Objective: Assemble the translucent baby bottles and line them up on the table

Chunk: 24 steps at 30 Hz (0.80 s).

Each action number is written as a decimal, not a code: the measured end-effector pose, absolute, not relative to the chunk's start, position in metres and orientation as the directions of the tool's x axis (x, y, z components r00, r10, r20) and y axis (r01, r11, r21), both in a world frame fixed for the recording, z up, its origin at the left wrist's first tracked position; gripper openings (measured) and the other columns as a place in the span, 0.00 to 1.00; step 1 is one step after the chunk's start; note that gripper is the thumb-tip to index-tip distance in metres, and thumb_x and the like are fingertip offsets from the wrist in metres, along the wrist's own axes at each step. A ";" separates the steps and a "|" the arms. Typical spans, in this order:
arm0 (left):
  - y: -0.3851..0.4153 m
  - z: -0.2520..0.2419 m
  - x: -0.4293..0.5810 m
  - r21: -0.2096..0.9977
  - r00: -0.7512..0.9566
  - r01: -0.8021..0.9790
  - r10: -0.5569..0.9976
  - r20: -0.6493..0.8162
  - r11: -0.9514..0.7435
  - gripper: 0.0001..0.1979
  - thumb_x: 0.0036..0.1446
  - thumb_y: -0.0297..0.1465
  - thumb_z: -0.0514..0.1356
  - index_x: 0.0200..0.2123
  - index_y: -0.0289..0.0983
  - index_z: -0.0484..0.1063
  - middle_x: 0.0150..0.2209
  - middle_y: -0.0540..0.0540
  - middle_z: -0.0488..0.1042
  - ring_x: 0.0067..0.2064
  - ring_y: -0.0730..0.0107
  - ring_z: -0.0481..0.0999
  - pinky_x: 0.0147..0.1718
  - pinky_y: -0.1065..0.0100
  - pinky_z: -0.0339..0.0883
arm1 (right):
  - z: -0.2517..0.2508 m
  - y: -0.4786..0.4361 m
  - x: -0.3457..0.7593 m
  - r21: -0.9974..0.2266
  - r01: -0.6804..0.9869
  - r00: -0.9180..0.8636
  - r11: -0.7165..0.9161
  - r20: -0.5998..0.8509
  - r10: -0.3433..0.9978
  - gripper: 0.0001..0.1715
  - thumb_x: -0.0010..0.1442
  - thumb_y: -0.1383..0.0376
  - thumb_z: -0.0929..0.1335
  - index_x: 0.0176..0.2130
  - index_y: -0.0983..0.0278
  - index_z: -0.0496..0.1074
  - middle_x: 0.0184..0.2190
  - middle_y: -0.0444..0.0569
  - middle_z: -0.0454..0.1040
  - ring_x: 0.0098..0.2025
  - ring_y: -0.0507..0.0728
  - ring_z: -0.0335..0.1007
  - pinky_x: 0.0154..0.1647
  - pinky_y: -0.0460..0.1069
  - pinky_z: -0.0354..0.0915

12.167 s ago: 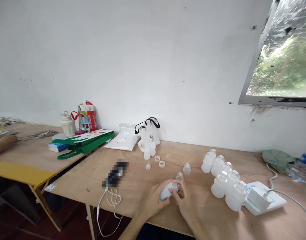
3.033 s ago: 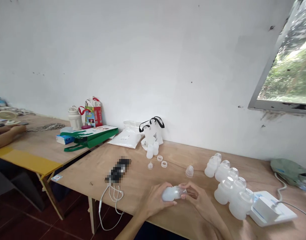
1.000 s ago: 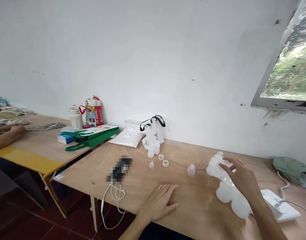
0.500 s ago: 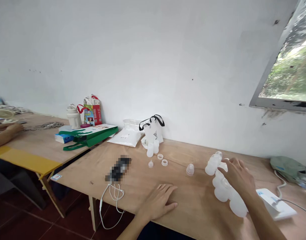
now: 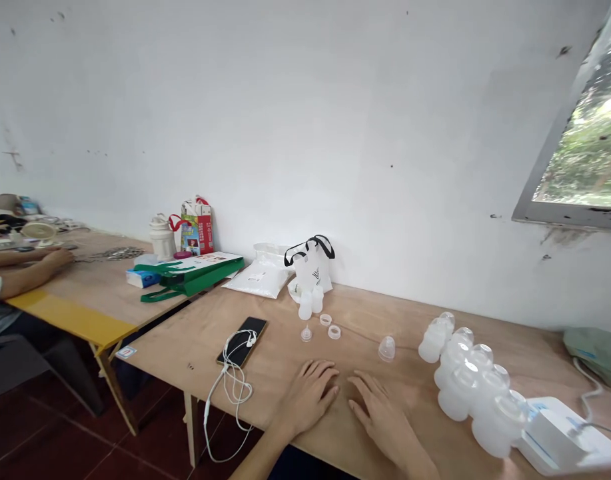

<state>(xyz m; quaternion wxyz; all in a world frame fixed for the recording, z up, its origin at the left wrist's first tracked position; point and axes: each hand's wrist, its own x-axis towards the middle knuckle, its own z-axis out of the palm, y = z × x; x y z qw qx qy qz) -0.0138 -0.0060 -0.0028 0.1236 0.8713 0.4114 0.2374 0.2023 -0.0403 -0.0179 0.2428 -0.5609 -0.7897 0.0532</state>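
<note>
My left hand [image 5: 309,396] lies flat on the wooden table [image 5: 265,387], fingers spread and holding nothing. Beside it my right hand [image 5: 382,417] rests on the same surface, also open. To the right stand several cloudy white baby bottles [image 5: 500,423] with clear caps, grouped in rows. A loose clear cap [image 5: 386,349] sits beyond my right hand. Farther back are two uncapped white bottles [image 5: 305,307], a clear nipple [image 5: 306,334] and two white collar rings [image 5: 334,332]. Neither hand touches any of these.
A phone [image 5: 255,328] with tangled white earphones [image 5: 232,373] lies left. A white plastic package [image 5: 259,280] and white bag [image 5: 319,270] lean near the wall. A white box [image 5: 560,433] sits right. At another table, a person's arm [image 5: 40,270] rests near a green bag [image 5: 205,280].
My right hand has left the bottle group and come down on the table beside my left hand. The left hand stays on the table. The view has shifted slightly.
</note>
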 end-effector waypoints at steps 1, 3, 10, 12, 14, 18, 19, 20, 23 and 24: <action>-0.005 -0.005 -0.015 0.400 0.543 0.662 0.774 0.326 -0.634 0.16 0.72 0.34 0.57 0.60 0.42 0.70 0.64 0.46 0.71 0.65 0.58 0.68 0.67 0.53 0.57 | -0.024 -0.038 0.200 -0.325 0.873 -0.264 0.364 0.314 0.912 0.24 0.70 0.59 0.62 0.60 0.59 0.74 0.63 0.53 0.73 0.64 0.66 0.70 0.65 0.62 0.66; -0.004 -0.009 -0.015 0.372 0.544 0.665 0.762 0.353 -0.647 0.16 0.72 0.34 0.56 0.60 0.43 0.70 0.64 0.46 0.71 0.65 0.59 0.67 0.68 0.52 0.56 | -0.034 -0.034 0.197 -0.264 0.891 -0.282 0.368 0.313 0.907 0.26 0.73 0.58 0.60 0.63 0.61 0.72 0.66 0.54 0.70 0.67 0.65 0.66 0.68 0.63 0.62; -0.002 -0.018 -0.011 0.313 0.555 0.677 0.741 0.378 -0.666 0.15 0.72 0.32 0.56 0.60 0.42 0.69 0.63 0.46 0.71 0.65 0.58 0.67 0.67 0.52 0.57 | -0.041 -0.034 0.194 -0.173 0.911 -0.299 0.373 0.344 0.890 0.26 0.75 0.59 0.58 0.65 0.60 0.70 0.67 0.52 0.68 0.69 0.63 0.64 0.70 0.65 0.60; -0.002 -0.019 -0.011 0.311 0.553 0.678 0.741 0.380 -0.666 0.15 0.72 0.32 0.56 0.60 0.42 0.69 0.63 0.46 0.71 0.64 0.58 0.67 0.66 0.52 0.58 | -0.040 -0.034 0.193 -0.172 0.910 -0.299 0.376 0.354 0.886 0.26 0.75 0.60 0.58 0.65 0.59 0.70 0.67 0.51 0.68 0.69 0.62 0.64 0.70 0.64 0.60; -0.001 -0.019 -0.012 0.309 0.556 0.679 0.741 0.377 -0.666 0.15 0.72 0.32 0.56 0.60 0.42 0.69 0.63 0.46 0.71 0.64 0.59 0.67 0.66 0.52 0.58 | -0.041 -0.034 0.193 -0.172 0.910 -0.300 0.378 0.359 0.884 0.25 0.75 0.60 0.59 0.64 0.58 0.71 0.67 0.51 0.68 0.69 0.62 0.64 0.70 0.64 0.60; 0.000 -0.019 -0.012 0.305 0.557 0.683 0.743 0.370 -0.664 0.15 0.73 0.33 0.56 0.60 0.42 0.69 0.63 0.46 0.71 0.64 0.59 0.67 0.66 0.51 0.57 | -0.042 -0.033 0.192 -0.165 0.913 -0.295 0.373 0.365 0.883 0.24 0.74 0.60 0.59 0.63 0.58 0.72 0.67 0.52 0.69 0.68 0.62 0.65 0.69 0.64 0.61; 0.000 -0.019 -0.012 0.307 0.557 0.681 0.743 0.372 -0.665 0.15 0.73 0.33 0.56 0.60 0.42 0.69 0.63 0.47 0.71 0.64 0.59 0.67 0.66 0.52 0.57 | -0.042 -0.033 0.192 -0.165 0.912 -0.295 0.374 0.366 0.882 0.24 0.74 0.60 0.59 0.63 0.58 0.72 0.67 0.52 0.69 0.68 0.62 0.65 0.69 0.64 0.61; 0.000 -0.019 -0.012 0.309 0.557 0.680 0.742 0.373 -0.665 0.15 0.73 0.33 0.56 0.60 0.42 0.69 0.63 0.47 0.71 0.64 0.59 0.67 0.66 0.52 0.57 | -0.041 -0.033 0.192 -0.169 0.912 -0.296 0.375 0.364 0.883 0.24 0.74 0.60 0.59 0.64 0.59 0.72 0.67 0.52 0.69 0.68 0.62 0.65 0.70 0.64 0.61; 0.000 -0.018 -0.012 0.314 0.558 0.678 0.744 0.369 -0.664 0.15 0.73 0.32 0.56 0.60 0.42 0.69 0.63 0.47 0.71 0.64 0.59 0.67 0.66 0.53 0.57 | -0.036 -0.035 0.192 -0.184 0.909 -0.298 0.374 0.340 0.892 0.25 0.75 0.60 0.59 0.64 0.60 0.71 0.67 0.53 0.68 0.69 0.63 0.64 0.70 0.65 0.60; 0.000 -0.018 -0.011 0.312 0.559 0.679 0.744 0.366 -0.664 0.15 0.73 0.32 0.56 0.60 0.42 0.69 0.63 0.46 0.71 0.64 0.59 0.67 0.66 0.53 0.57 | -0.034 -0.036 0.192 -0.189 0.909 -0.299 0.372 0.329 0.896 0.25 0.75 0.59 0.58 0.65 0.60 0.71 0.67 0.53 0.68 0.69 0.63 0.63 0.70 0.65 0.60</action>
